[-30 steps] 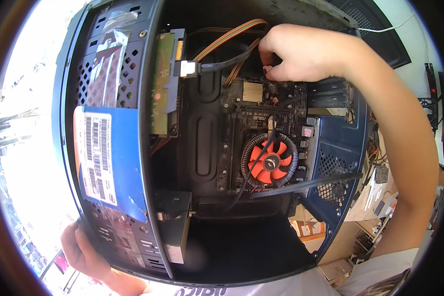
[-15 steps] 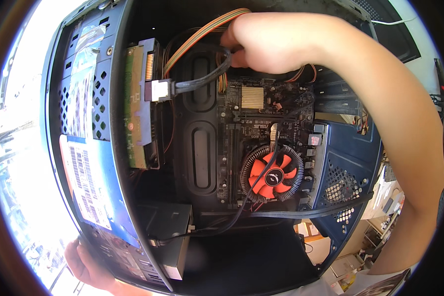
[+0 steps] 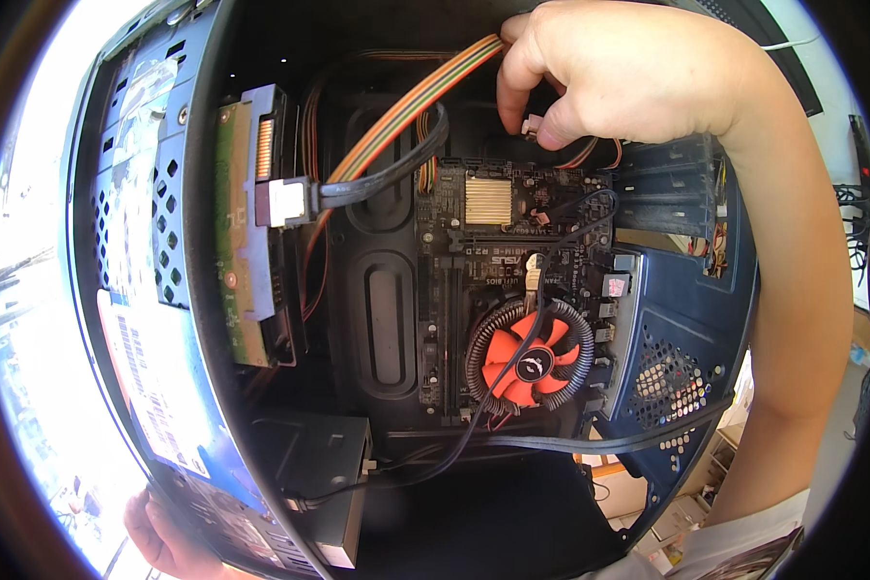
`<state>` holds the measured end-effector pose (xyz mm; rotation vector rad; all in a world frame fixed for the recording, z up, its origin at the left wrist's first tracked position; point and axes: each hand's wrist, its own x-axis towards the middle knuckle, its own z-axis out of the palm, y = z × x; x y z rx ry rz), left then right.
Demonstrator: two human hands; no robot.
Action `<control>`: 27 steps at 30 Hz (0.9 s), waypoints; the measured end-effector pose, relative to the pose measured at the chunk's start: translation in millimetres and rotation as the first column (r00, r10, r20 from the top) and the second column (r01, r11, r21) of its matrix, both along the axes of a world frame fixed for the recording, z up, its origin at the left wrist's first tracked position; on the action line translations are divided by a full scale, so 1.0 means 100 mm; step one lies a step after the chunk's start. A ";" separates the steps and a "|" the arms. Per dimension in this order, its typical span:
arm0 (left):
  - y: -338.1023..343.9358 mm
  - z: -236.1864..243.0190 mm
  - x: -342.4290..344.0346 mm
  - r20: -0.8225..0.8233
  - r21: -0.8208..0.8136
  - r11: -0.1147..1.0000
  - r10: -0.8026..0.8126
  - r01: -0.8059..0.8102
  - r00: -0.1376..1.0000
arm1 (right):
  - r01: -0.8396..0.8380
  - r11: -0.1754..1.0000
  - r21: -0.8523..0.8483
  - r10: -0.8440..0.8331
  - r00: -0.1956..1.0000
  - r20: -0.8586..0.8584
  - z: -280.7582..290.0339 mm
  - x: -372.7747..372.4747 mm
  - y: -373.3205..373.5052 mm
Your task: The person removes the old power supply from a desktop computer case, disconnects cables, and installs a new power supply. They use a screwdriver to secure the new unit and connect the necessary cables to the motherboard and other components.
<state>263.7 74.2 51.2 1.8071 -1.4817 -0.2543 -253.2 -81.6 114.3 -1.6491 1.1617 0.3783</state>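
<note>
An open computer case [image 3: 382, 425] lies before me. My right hand [image 3: 609, 82] reaches in from the right, over the top of the motherboard [image 3: 445, 208]. Its thumb and fingers pinch a small pale cable connector [image 3: 531, 126]. A flat band of multicoloured wires [image 3: 411, 111] runs up from the drive at the left to behind the fingers. Thin red and black wires [image 3: 575, 155] show below the thumb. At the lower left my left hand [image 3: 169, 541] grips the outer edge of the case, its fingers bent and partly washed out by glare.
A red cooling fan [image 3: 535, 365] sits on the motherboard, a black cable crossing it. A drive [image 3: 237, 232] with a plugged black cable [image 3: 377, 188] stands at left; a dark box-shaped drive [image 3: 329, 474] is below. A thick grey cable [image 3: 590, 443] crosses to the perforated rear panel [image 3: 672, 372].
My right hand has moved right, and the pale connector now shows between its fingertips. The coloured wire band has swung with it. The case sits slightly lower and further left in view.
</note>
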 end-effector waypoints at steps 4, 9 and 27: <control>-0.02 0.02 0.04 0.015 -0.008 0.999 -0.040 0.040 0.999 | 0.040 0.998 -0.044 -0.041 0.999 -0.030 0.04 0.00 0.09; -0.04 0.05 -0.04 0.003 -0.006 0.998 -0.059 0.059 0.998 | -0.033 0.997 0.073 0.044 0.987 -0.155 -0.02 0.07 -0.02; -0.01 0.06 0.06 0.034 0.019 1.000 -0.005 0.005 0.999 | -0.001 0.962 -0.272 -0.069 0.966 -0.248 -0.95 0.47 0.18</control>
